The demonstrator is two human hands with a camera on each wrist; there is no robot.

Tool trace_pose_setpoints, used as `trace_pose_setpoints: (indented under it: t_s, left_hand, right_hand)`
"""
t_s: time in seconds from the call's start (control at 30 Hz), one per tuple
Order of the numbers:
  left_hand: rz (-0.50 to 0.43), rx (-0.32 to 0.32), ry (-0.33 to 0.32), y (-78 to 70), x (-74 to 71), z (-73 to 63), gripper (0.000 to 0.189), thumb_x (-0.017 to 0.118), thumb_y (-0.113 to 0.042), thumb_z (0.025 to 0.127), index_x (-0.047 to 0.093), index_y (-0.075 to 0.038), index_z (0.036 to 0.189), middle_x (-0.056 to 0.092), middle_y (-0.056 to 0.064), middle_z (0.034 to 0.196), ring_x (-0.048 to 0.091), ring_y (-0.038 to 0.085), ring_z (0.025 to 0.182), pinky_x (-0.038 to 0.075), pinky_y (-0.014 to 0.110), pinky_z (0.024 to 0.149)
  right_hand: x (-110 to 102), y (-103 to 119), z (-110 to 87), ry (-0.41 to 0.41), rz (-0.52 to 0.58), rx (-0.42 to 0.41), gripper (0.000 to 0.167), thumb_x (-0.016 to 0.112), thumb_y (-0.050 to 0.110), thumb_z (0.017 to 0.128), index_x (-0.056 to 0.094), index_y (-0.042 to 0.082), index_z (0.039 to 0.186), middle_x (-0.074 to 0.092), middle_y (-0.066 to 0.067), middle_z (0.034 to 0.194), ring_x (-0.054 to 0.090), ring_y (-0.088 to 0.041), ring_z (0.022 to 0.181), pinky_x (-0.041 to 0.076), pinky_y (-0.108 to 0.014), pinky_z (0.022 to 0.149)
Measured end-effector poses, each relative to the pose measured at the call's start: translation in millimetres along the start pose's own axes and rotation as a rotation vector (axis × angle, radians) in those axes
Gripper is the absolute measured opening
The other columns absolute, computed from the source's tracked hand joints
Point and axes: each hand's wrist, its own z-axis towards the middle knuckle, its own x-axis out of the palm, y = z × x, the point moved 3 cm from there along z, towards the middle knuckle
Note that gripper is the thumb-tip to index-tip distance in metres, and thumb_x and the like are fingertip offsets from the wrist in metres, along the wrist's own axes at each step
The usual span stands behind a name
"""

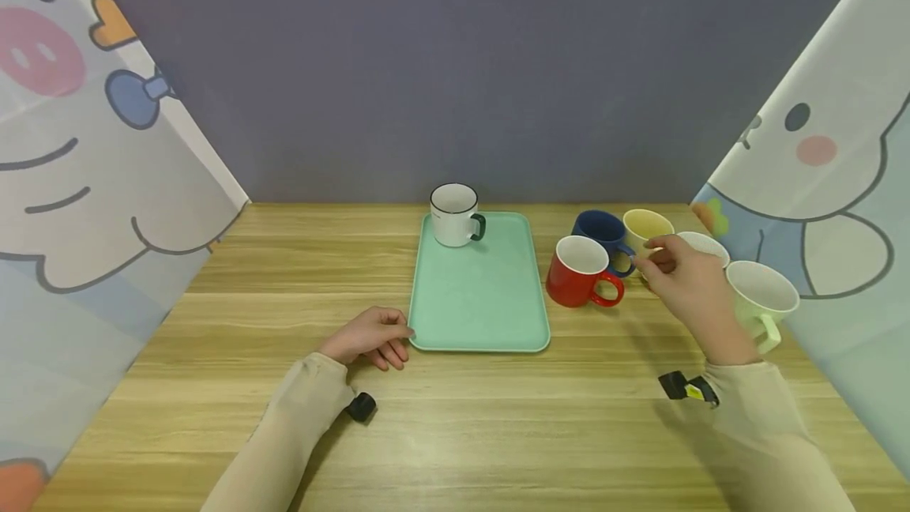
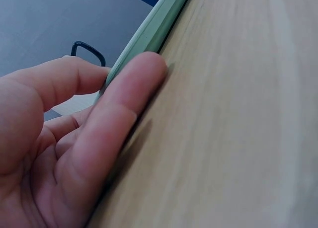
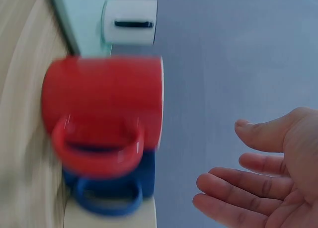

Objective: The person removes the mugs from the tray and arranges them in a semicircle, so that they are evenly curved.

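Observation:
My left hand rests at the near left corner of a mint-green tray, fingers loosely bent, a fingertip right at the rim. In the left wrist view, the fingers lie along the tray's outer edge on the wood. A white mug with a black rim and handle stands at the tray's back left. My right hand is raised over the mugs at the right, thumb and fingers apart with nothing between them. It is nearest the yellow mug; left of it stand a blue mug and a red mug.
A white mug is partly hidden behind my right hand. A pale green mug stands at the far right, its handle toward me. The wooden table meets a grey back wall and cartoon-printed side panels.

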Motion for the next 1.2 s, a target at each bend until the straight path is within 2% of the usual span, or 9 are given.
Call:
trace_pose_setpoints:
  t_s: [0.13,0.2,0.27,0.57,0.73,0.93,1.1,1.2]
  left_hand:
    - [-0.007,0.001,-0.003,0.8,0.4,0.6,0.019,0.060,-0.019,0.097,0.056,-0.005,0.085,0.071,0.011,0.073,0.069,0.015,0.059,0.054,0.025,0.048]
    - [-0.007,0.006,-0.002,0.7,0.4,1.2,0.019,0.060,-0.019,0.097,0.056,-0.005,0.085,0.071,0.011,0.072,0.068,0.015,0.058,0.054,0.025,0.048]
    - [-0.008,0.006,-0.003,1.6,0.7,1.6,0.019,0.060,-0.019,0.097,0.056,-0.005,0.085,0.071,0.011,0.072,0.068,0.015,0.058,0.054,0.025,0.048]
    - [0.003,-0.008,-0.015,2.5,-0.7,3.1,0.019,0.061,-0.020,0.097,0.056,-0.005,0.085,0.071,0.012,0.073,0.069,0.017,0.059,0.054,0.026,0.049]
    - [-0.004,-0.008,-0.010,2.8,-0.2,3.1,0.019,0.061,-0.020,0.097,0.057,-0.005,0.085,0.071,0.012,0.072,0.069,0.017,0.059,0.054,0.026,0.048]
    - [-0.005,-0.002,-0.005,2.7,-0.4,3.1,0.019,0.061,-0.020,0.097,0.057,-0.005,0.085,0.071,0.012,0.072,0.069,0.017,0.059,0.054,0.026,0.048]
    - [-0.001,0.002,-0.005,2.4,-0.1,2.7,0.019,0.061,-0.020,0.097,0.056,-0.005,0.085,0.071,0.012,0.073,0.069,0.017,0.059,0.054,0.026,0.048]
    - [0.006,0.008,-0.007,2.8,-0.3,2.3,0.019,0.060,-0.020,0.097,0.056,-0.005,0.085,0.071,0.012,0.073,0.070,0.017,0.060,0.054,0.026,0.048]
  right_hand:
    - [17,16,11.0,0.048,0.025,-0.019,0.029,0.074,0.014,0.090,0.063,-0.006,0.107,0.071,-0.024,0.091,0.070,-0.038,0.078,0.056,-0.035,0.063]
    - [25,24,16.5,0.072,0.039,-0.027,0.030,0.073,0.016,0.091,0.063,-0.007,0.108,0.071,-0.024,0.092,0.069,-0.038,0.079,0.058,-0.047,0.067]
    - [32,32,21.9,0.098,0.053,-0.040,0.031,0.073,0.017,0.092,0.063,-0.008,0.109,0.071,-0.024,0.092,0.069,-0.038,0.081,0.057,-0.052,0.068]
    - [69,59,42.8,0.155,0.121,-0.120,0.023,0.072,0.009,0.091,0.064,-0.005,0.108,0.071,-0.018,0.089,0.070,-0.033,0.080,0.057,-0.049,0.073]
    - [95,70,50.6,0.179,0.175,-0.135,0.026,0.074,0.012,0.091,0.065,-0.005,0.109,0.072,-0.017,0.090,0.071,-0.031,0.080,0.058,-0.046,0.073]
    - [125,76,62.6,0.227,0.241,-0.082,0.030,0.073,0.015,0.092,0.063,-0.005,0.112,0.072,-0.018,0.096,0.071,-0.031,0.086,0.058,-0.044,0.075]
    - [151,81,72.9,0.305,0.210,-0.040,0.033,0.070,0.017,0.094,0.061,-0.005,0.117,0.072,-0.018,0.102,0.069,-0.031,0.094,0.056,-0.044,0.081]
    - [166,83,79.8,0.335,0.215,-0.036,0.037,0.069,0.017,0.095,0.058,-0.006,0.122,0.069,-0.022,0.111,0.067,-0.035,0.103,0.054,-0.045,0.087]
